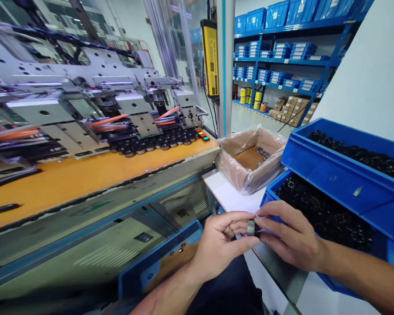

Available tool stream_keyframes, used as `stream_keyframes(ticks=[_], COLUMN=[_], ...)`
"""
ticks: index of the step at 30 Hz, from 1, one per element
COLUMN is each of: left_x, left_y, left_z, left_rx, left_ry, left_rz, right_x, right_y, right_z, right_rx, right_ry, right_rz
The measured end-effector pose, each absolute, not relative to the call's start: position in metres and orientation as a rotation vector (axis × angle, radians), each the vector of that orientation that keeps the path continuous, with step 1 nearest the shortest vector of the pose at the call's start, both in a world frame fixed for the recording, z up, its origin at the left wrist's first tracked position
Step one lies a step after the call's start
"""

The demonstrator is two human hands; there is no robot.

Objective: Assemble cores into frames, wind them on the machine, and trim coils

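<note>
A small ribbed metal ring with a black part on its right side [251,227] is held between both hands. My left hand [225,238] grips it from the left, thumb below and fingers curled behind. My right hand [290,234] pinches the black side from the right, its fingertips partly hiding that part. Just right of my hands is a lower blue bin [269,194] full of small black parts. Above it sits a second blue bin [341,175], also holding black parts.
A plastic-lined cardboard box [230,168] with a few metal parts stands behind my hands. At left, a machine bench [118,175] carries a row of black round parts. Below it is another blue bin [128,280]. Blue shelves [292,61] stand at the back.
</note>
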State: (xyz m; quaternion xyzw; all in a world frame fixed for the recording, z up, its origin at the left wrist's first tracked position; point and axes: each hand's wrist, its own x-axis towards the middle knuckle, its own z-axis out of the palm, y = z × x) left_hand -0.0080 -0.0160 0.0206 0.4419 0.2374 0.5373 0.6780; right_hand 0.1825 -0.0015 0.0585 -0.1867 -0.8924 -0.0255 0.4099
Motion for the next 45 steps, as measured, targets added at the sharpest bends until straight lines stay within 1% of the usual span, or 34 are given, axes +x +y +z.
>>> stream_keyframes(ticks=[17,35,45], left_x=[-0.0096,-0.0113,-0.0122], left_y=[-0.0166,-0.017,-0.0161], left_z=[0.0193,0.0165,0.0227], left_rx=[1.02,1.016,0.938], left_ry=[0.616,0.615,0.551], left_rz=[1.203,1.199,1.123], right_x=[0.1818,0.1814,0.185], right_y=[-0.0004,0.0001,-0.0018], right_z=[0.0613,0.0614,0.0542], right_rx=[-0.441,-0.424,-0.404], right_ry=[-2.264,-2.267,-2.311], right_rz=[-0.098,-0.114,-0.181])
